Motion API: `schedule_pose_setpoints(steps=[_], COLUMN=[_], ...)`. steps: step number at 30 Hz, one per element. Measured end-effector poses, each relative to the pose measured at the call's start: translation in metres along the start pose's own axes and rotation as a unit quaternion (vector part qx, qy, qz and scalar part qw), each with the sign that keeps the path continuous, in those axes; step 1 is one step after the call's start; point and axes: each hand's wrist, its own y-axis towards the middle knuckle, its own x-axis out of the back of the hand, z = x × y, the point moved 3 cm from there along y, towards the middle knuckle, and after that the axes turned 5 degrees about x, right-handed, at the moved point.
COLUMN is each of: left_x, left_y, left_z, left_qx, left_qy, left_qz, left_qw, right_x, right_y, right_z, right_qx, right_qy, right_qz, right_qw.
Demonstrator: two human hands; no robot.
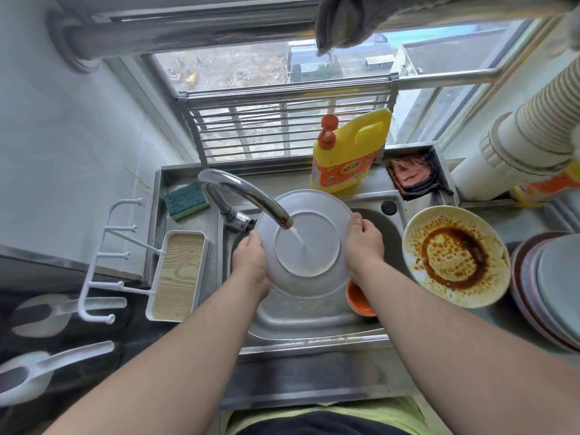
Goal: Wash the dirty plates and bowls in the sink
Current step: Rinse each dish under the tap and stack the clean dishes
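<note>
I hold a white plate (317, 211) over the steel sink (301, 321), its underside facing me, under running water from the chrome tap (248, 193). My left hand (251, 259) grips the plate's left rim. My right hand (364, 243) grips its right rim, thumb on the near face. An orange bowl (359, 301) lies in the sink below my right wrist, partly hidden. A sauce-stained plate (455, 255) rests on the sink's right edge. A stack of plates (549, 287) sits at the far right.
A yellow detergent bottle (348, 155) stands behind the sink, beside a dark red cloth (411, 175). A green-yellow sponge (186, 199) and a wood-lined tray (177, 274) with a white hook rack (106, 259) are at the left. White scoops (47, 368) lie on the dark counter.
</note>
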Motion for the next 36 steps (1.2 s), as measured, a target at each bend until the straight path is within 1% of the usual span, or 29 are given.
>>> schedule_pose_setpoints(steps=[4, 8, 13, 20, 25, 31, 36], left_x=[0.0, 0.015, 0.032, 0.045, 0.037, 0.017, 0.005], left_y=[0.007, 0.014, 0.015, 0.013, 0.014, 0.013, 0.011], left_z=[-0.016, -0.031, -0.042, -0.039, -0.03, -0.023, -0.018], left_qx=[-0.024, -0.044, -0.038, -0.021, -0.007, 0.022, 0.049], left_qy=[0.005, 0.004, -0.023, -0.046, -0.046, -0.035, -0.001], left_qz=[-0.001, -0.019, -0.034, -0.036, -0.035, 0.006, 0.039], left_qw=[1.0, 0.999, 0.998, 0.998, 0.998, 0.999, 0.998], right_x=[-0.007, -0.026, -0.048, -0.059, -0.042, -0.01, 0.002], right_y=[0.003, -0.001, -0.005, -0.013, -0.011, 0.006, 0.013], right_z=[-0.005, -0.003, 0.007, 0.003, 0.011, 0.044, 0.056], right_qx=[-0.056, -0.089, -0.112, -0.132, -0.08, 0.001, 0.064], right_qy=[0.08, 0.124, 0.148, 0.142, 0.128, 0.118, 0.142], right_qz=[0.035, 0.082, 0.118, 0.134, 0.108, 0.108, 0.108], right_qw=[0.995, 0.985, 0.976, 0.972, 0.983, 0.987, 0.982])
